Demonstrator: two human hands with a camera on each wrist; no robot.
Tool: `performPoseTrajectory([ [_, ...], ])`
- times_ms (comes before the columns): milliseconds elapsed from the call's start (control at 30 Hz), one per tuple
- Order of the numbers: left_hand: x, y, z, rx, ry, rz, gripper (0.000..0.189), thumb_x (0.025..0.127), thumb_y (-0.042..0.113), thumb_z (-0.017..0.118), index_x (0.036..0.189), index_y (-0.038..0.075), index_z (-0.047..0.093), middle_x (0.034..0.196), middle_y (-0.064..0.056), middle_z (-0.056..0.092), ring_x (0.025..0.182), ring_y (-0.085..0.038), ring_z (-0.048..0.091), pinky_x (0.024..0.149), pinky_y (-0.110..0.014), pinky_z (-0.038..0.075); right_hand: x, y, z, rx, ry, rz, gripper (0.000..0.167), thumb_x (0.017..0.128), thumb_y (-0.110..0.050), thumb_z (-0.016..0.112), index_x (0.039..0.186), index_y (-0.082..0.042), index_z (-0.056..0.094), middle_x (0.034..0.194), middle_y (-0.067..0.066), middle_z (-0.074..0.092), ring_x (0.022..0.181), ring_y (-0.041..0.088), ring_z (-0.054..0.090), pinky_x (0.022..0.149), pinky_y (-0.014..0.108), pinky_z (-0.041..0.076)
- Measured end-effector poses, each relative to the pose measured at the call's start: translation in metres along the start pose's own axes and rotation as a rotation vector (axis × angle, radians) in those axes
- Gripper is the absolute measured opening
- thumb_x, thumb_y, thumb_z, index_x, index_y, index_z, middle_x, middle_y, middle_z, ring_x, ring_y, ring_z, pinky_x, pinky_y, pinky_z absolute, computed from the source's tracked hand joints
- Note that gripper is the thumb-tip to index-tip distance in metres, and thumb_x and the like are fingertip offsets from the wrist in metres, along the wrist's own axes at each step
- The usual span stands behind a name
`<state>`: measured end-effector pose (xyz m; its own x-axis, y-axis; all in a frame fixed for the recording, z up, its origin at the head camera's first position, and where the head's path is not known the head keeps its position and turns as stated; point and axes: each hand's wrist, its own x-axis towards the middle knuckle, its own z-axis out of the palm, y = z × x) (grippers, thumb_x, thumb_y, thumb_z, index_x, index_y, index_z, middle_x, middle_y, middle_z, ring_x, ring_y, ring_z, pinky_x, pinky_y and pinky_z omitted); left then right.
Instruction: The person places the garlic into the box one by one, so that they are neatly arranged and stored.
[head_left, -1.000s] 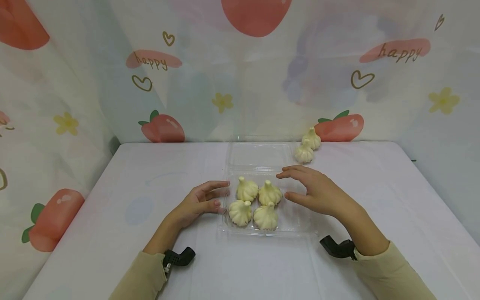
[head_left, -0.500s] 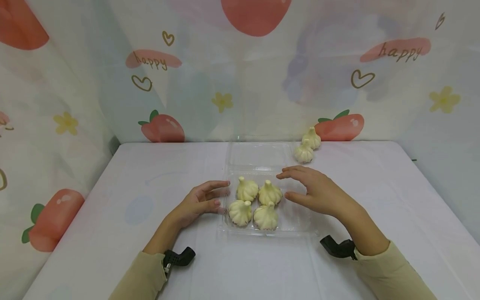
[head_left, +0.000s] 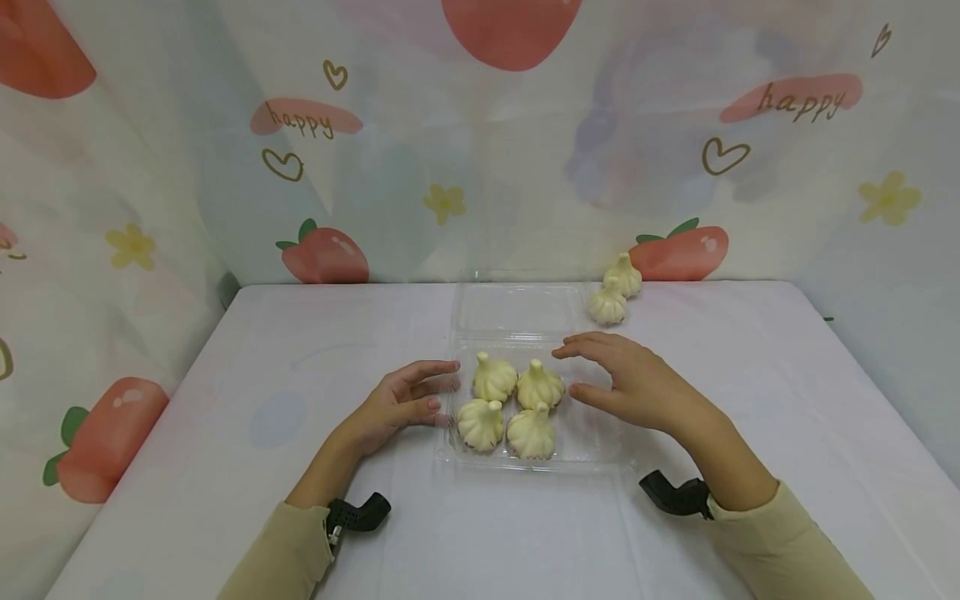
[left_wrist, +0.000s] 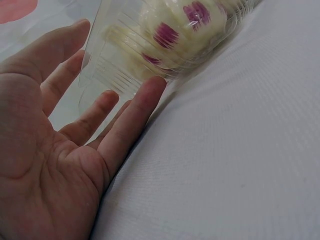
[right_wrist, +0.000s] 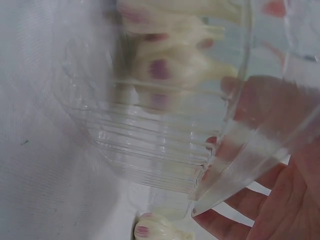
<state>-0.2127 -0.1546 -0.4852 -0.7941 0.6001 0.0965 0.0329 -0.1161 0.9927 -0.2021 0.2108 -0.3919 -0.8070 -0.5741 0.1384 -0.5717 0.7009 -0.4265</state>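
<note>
Several pale garlic bulbs [head_left: 532,432] sit in the left and middle part of a clear plastic clamshell box [head_left: 588,446]. Its lid [head_left: 521,308] lies folded back toward the wall. My left hand [head_left: 393,408] is at the box's left side, fingers extended. In the left wrist view, fingertips of that hand [left_wrist: 75,135] meet or nearly meet the ribbed wall, behind which a purple-marked bulb [left_wrist: 185,30] shows. My right hand [head_left: 637,379] hangs over the box's right part, thumb and fingers spread, holding nothing. Through the plastic, the right wrist view shows this hand [right_wrist: 275,190] beyond the rim.
Two more garlic bulbs [head_left: 608,306] stand at the table's back edge, right of the lid. A white cloth [head_left: 480,542] covers the table. Patterned fabric [head_left: 517,167] closes off the back and left. Black wrist cameras [head_left: 675,494] stick out from both sleeves.
</note>
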Motion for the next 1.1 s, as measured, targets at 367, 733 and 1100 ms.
performPoseTrajectory([
  [367, 0.0001, 0.0004, 0.0002, -0.002, 0.002, 0.000, 0.053, 0.096, 0.003, 0.062, 0.146, 0.002, 0.044, 0.158, -0.016, 0.036, 0.143, -0.040, 0.036, 0.091, -0.045, 0.058, 0.0008, -0.0003, 0.0008, -0.012, -0.003, 0.001, 0.040, 0.092, -0.021, 0.072, 0.131, -0.019, 0.064, 0.139, 0.005, 0.059, 0.133, 0.029, 0.050, 0.107, 0.055, 0.043],
  [733, 0.0009, -0.0026, -0.0011, -0.003, 0.006, -0.007, 0.052, 0.097, 0.001, 0.059, 0.146, 0.004, 0.045, 0.157, -0.013, 0.038, 0.143, -0.038, 0.037, 0.092, -0.046, 0.058, 0.0001, 0.0001, 0.0016, -0.016, -0.001, -0.002, 0.039, 0.092, -0.021, 0.072, 0.130, -0.018, 0.064, 0.136, 0.004, 0.061, 0.132, 0.029, 0.050, 0.107, 0.055, 0.043],
  [1100, 0.0012, -0.0030, -0.0009, -0.019, 0.000, -0.001, 0.052, 0.097, 0.000, 0.059, 0.146, 0.002, 0.044, 0.158, -0.017, 0.035, 0.143, -0.039, 0.036, 0.092, -0.048, 0.057, -0.0002, 0.0004, 0.0022, -0.016, 0.000, -0.001, 0.039, 0.092, -0.021, 0.072, 0.130, -0.020, 0.064, 0.135, 0.001, 0.062, 0.132, 0.028, 0.050, 0.107, 0.054, 0.042],
])
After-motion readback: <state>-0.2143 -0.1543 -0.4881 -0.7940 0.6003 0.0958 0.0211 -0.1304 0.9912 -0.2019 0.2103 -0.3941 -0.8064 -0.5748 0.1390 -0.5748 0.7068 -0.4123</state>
